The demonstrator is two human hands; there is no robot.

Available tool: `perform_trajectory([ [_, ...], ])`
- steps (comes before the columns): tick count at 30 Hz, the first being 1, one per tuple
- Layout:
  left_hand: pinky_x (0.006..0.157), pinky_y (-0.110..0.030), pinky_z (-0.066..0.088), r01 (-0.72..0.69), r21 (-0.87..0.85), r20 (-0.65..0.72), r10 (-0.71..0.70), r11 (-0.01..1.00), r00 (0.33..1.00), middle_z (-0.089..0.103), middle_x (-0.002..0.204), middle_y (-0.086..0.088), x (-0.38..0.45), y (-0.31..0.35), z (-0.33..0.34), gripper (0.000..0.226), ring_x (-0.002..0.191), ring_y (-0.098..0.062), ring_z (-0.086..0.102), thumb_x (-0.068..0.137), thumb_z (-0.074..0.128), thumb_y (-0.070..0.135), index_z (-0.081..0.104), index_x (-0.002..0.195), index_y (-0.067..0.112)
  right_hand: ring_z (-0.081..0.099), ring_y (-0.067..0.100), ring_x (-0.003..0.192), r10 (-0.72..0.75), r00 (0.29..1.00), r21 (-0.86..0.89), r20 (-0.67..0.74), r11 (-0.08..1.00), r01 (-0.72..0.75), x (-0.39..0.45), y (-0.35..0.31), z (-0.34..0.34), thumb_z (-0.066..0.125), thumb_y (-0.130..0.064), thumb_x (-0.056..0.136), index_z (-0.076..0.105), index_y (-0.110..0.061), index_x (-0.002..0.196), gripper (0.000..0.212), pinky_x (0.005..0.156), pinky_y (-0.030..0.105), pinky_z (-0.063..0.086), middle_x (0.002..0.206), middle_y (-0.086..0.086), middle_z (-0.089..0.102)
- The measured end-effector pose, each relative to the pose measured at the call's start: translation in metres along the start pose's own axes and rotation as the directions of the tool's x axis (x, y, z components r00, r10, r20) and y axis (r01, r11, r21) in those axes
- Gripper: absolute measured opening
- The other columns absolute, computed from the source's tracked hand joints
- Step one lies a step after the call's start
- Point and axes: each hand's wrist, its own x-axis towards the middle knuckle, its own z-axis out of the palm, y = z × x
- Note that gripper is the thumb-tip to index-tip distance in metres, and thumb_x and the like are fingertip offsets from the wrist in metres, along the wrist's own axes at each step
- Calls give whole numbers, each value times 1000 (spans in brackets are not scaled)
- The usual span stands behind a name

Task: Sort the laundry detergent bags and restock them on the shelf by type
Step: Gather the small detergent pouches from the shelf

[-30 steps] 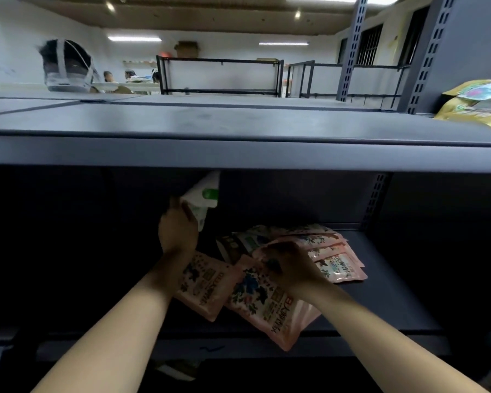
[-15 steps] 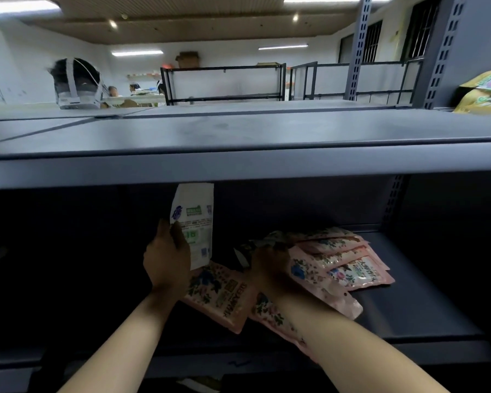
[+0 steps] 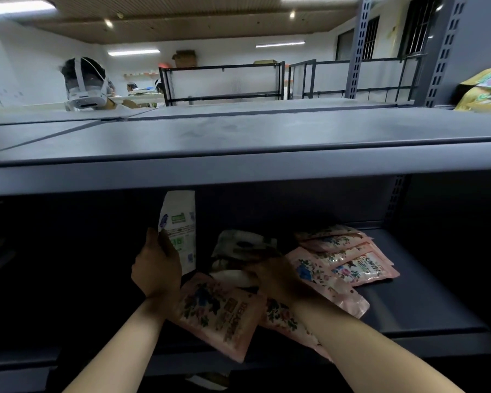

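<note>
Detergent bags are lying in a loose heap on the lower shelf [image 3: 425, 313] of a grey metal rack, where pink floral pouches [image 3: 349, 259] are fanning out to the right. The left hand [image 3: 157, 269] is gripping a white bag [image 3: 179, 231] upright by its edge. The right hand [image 3: 275, 275] is reaching into the pile over a pale bag [image 3: 240, 245]; its grasp is too dim to judge. Yellow bags [image 3: 485, 92] are resting on the upper shelf [image 3: 238, 137].
</note>
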Motion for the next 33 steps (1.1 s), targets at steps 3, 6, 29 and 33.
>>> perform_trajectory([
  [3,70,-48,47,8,-6,29,-8,1000,1000,63,100,-27,-2,-2,-1,28,88,-47,60,100,38,26,51,111,4,46,22,129,20,996,-88,85,996,-13,2,-4,-9,36,-43,98,54,-26,133,43,105,34,37,140,1,50],
  [6,69,-46,47,3,-7,55,-3,1000,998,63,101,-27,-6,-2,-2,28,89,-47,61,100,38,26,51,111,4,47,26,124,302,951,-166,69,943,-288,7,-6,-16,34,-42,100,50,-20,134,44,101,37,40,136,8,51],
  [29,70,-44,46,-2,45,29,1,999,1000,63,101,-27,-6,22,-12,32,90,-45,62,100,39,22,55,112,-3,54,37,116,641,762,585,-93,655,-479,46,-3,-58,40,-23,100,38,-11,139,41,94,42,46,131,20,53],
  [33,64,-34,39,22,34,28,-23,999,999,64,97,-26,-18,43,-13,34,86,-42,62,101,37,23,57,103,-4,55,37,114,597,783,497,-177,740,-452,21,7,-85,39,-24,101,47,-7,132,36,89,36,45,125,22,57],
])
